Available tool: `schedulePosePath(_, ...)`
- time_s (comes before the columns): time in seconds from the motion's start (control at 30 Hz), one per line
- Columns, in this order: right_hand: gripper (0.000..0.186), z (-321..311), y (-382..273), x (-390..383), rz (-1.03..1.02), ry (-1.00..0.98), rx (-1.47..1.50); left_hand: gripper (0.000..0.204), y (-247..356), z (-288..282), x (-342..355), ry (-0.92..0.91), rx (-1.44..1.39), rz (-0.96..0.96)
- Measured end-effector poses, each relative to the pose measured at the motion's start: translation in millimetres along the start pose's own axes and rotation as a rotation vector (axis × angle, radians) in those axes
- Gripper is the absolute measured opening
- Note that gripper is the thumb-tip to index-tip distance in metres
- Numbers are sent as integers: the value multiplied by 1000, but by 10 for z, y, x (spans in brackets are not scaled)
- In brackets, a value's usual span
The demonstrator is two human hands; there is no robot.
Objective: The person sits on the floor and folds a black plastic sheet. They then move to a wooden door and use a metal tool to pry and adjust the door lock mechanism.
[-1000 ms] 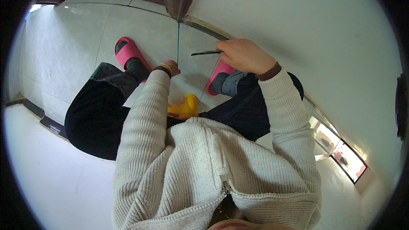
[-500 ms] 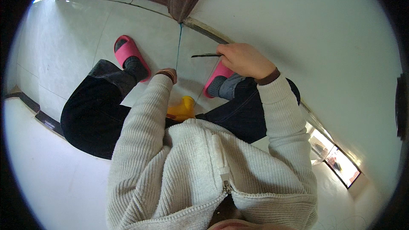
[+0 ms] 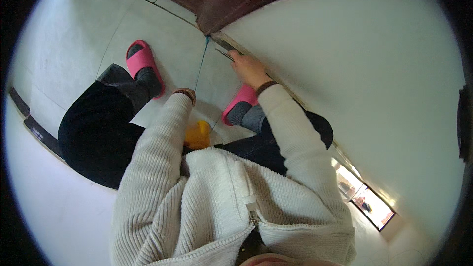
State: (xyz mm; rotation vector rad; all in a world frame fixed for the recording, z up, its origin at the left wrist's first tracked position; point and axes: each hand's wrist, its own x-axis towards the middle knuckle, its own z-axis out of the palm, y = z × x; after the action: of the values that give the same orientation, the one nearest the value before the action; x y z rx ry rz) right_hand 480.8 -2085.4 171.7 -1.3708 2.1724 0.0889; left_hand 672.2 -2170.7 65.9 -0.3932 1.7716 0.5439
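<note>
My left hand (image 3: 187, 93) is low over the floor between my feet, its fingers mostly hidden by the wrist and cuff. A thin blue-green cord (image 3: 201, 66) runs straight from that hand to the foot of the dark door frame (image 3: 209, 24). My right hand (image 3: 248, 68) is closed around a thin, dark, narrow tool (image 3: 224, 54), whose exact kind I cannot make out. Its tip points toward the frame's base, near the cord's far end. A yellow object (image 3: 198, 135) shows partly between my legs, behind my left forearm.
Pink slippers (image 3: 142, 61) are on my feet, with the right one (image 3: 241, 101) below my right hand. A white wall (image 3: 354, 59) rises close on the right. Pale tiles (image 3: 74, 44) cover the floor. A bright framed opening or reflection (image 3: 369, 204) shows at lower right.
My right hand has moved forward and left with the thin tool, closer to the frame's base. The view has shifted slightly. My left hand remains at the cord's near end.
</note>
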Motion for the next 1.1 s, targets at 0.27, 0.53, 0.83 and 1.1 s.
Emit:
schedulePosePath(0.27,25,642,-166,532,144,207,-56,26,-29,172,7,-9,-36,18)
schedulePosePath(0.53,27,677,-210,704,93,286,-175,30,-129,78,-129,-57,-182,-1)
schedulePosePath(0.83,29,751,-93,798,94,80,-116,28,-157,83,-136,-71,-145,3)
schedulePosePath(1.1,31,619,-94,716,120,53,-14,28,-155,27,-189,-84,-144,52)
